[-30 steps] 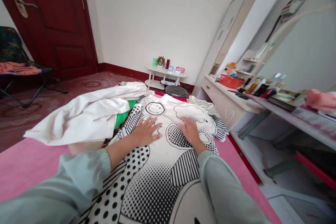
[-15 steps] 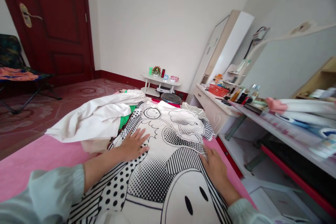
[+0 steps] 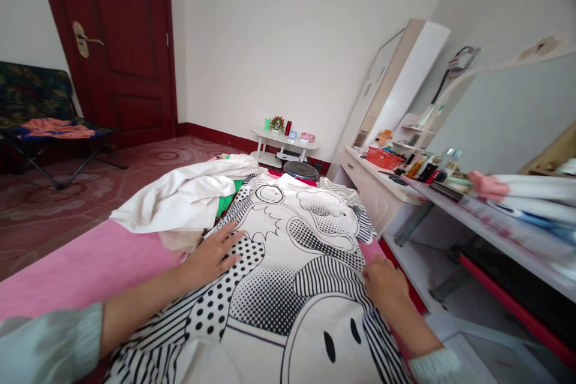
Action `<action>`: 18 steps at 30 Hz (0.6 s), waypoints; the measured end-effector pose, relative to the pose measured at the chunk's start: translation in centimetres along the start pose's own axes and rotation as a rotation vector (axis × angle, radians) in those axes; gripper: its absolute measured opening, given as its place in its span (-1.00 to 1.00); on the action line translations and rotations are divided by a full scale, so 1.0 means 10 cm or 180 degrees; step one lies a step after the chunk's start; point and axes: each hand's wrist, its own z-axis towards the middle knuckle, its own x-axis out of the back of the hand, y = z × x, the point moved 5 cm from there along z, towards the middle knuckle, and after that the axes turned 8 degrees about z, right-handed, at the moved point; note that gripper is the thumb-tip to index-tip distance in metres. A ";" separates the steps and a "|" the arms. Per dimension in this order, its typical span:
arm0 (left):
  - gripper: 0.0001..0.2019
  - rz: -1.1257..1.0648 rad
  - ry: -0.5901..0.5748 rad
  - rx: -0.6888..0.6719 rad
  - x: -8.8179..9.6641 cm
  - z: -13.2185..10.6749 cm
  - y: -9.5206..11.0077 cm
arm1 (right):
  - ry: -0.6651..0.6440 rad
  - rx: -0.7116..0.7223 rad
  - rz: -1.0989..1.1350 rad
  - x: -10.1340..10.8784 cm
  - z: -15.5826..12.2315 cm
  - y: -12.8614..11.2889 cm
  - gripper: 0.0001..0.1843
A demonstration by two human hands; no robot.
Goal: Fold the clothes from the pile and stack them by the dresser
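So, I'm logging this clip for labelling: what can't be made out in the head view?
Head view only:
Right hand: fingertips curl at the printed garment's edge; the knuckles hide any pinch.
Green cloth: mostly buried under the white garment, kind unclear.
Items on the small white table: too small to identify.
Printed garment's near end: cut off by the bottom edge.

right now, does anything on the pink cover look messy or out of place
Yes: a crumpled heap of white clothes lies bunched against the far left side of the printed shirt, with a green garment poking out from under it. The shirt itself lies spread flat under the left hand.
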 end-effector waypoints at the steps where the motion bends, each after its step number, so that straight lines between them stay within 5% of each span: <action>1: -0.46 -0.0004 0.0014 0.0102 0.04 -0.05 -0.04 | 0.0051 0.0129 -0.0014 0.07 0.03 -0.14 -0.71; 7: -0.47 0.0048 0.0032 0.0745 0.37 -0.40 -0.33 | -0.0149 0.0938 0.1190 0.08 0.08 -1.08 -0.78; 12: -0.72 -0.0261 -0.0770 0.1311 0.49 -0.70 -0.53 | -0.0217 0.0929 0.0899 -0.06 0.17 -1.48 -0.90; 14: -0.83 -0.0579 -0.0931 0.1296 0.52 -0.77 -0.52 | -0.0274 0.0976 0.1107 -0.07 0.27 -1.60 -0.88; 18: -0.82 -0.1421 -0.0646 0.1020 0.58 -0.80 -0.34 | -0.0197 0.1397 0.2020 -0.06 0.52 -1.92 -0.84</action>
